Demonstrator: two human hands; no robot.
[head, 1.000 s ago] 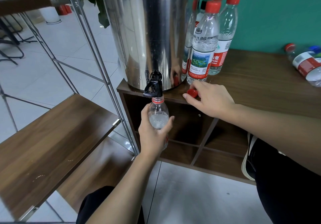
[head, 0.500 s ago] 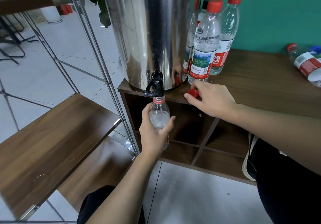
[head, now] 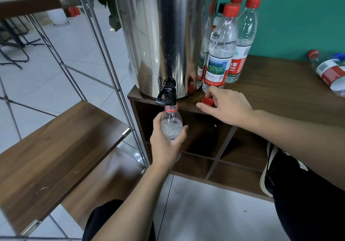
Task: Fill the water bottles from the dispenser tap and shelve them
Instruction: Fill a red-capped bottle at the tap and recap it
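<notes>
Bottle, gripped in the left hand, remains under the tap, apparently filling higher. Right hand fingers still curl on the cap, ready for capping.

Left hand grips an uncapped bottle under the dispenser's black tap; right hand pinches a red cap beside it.

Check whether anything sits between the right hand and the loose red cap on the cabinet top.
Nothing visible does. The right hand rests on the cabinet top with its fingertips at the red cap; the capped bottles stand behind it.
</notes>
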